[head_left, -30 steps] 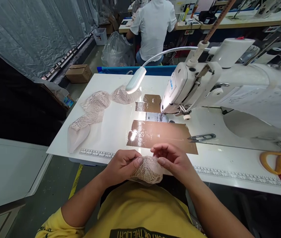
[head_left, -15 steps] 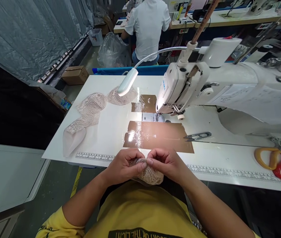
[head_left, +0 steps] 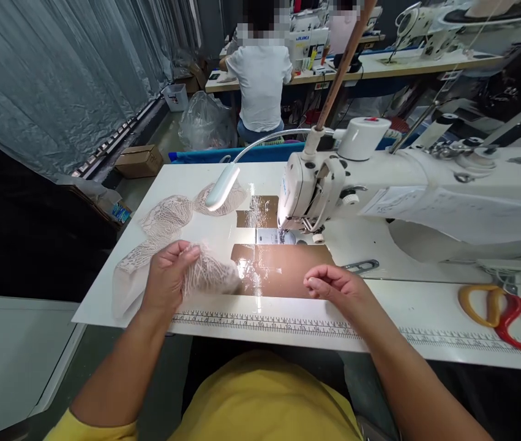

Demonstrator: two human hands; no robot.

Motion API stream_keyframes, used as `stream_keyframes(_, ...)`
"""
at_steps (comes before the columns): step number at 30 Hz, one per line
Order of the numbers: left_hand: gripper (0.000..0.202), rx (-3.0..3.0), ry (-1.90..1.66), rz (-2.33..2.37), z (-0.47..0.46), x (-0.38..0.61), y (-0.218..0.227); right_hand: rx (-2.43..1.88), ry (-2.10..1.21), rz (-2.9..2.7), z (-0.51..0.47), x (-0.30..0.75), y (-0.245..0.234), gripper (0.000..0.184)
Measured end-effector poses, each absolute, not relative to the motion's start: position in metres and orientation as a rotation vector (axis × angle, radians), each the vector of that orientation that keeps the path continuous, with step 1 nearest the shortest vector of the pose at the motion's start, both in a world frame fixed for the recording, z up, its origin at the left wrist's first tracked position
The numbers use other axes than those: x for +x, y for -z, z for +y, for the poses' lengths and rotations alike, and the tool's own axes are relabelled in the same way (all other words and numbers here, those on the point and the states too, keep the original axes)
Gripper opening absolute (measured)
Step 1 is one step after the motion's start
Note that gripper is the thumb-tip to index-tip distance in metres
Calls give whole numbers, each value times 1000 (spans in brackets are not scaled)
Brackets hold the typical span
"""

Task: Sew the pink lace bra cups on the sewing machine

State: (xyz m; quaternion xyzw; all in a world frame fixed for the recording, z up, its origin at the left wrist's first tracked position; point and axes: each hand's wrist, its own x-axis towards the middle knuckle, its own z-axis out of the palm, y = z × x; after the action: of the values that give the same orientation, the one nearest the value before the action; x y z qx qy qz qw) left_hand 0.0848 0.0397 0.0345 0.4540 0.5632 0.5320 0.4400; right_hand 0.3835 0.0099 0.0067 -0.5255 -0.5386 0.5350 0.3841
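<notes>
L hand pinches lace by its top L edge, over table at L edge of brown patch, nr other lace pcs, w/ R hand apart, nr snips, pressed tog. at the tips, can't tell if on anything.

Lace piece: openwork cloth, matt, rough-textured
Desk: smooth white top, glossy
Brown sheet: smooth, shiny film-like surface
Sewing machine: smooth white casing, bright metal fittings
Lamp neck: ribbed, shiny metal
Snips: grey metal
Scissor handles: smooth plastic
Bag: clear, crumpled, glossy plastic
Carton: matt cardboard
Curtain: creased, silvery sheen
</notes>
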Motion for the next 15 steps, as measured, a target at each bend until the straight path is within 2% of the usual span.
stream_keyframes(2,20,1550,-1320,1505,56,96,-37,-1395,-1268,-1466,14,390,-14,24)
stream_keyframes(4,21,2031,-1133,1501,71,122,-30,-1465,-1163,-1602,23,390,-21,22)
stream_keyframes(7,20,2604,-532,1480,85,173,-11,-1544,-1013,-1821,43,383,-27,18)
stream_keyframes(10,21,2684,-349,1420,80,207,3,-1507,-892,-2007,60,377,-22,17)
stream_keyframes(15,29,2692,-282,1359,65,206,-1,-1356,-647,-2247,64,370,2,28)
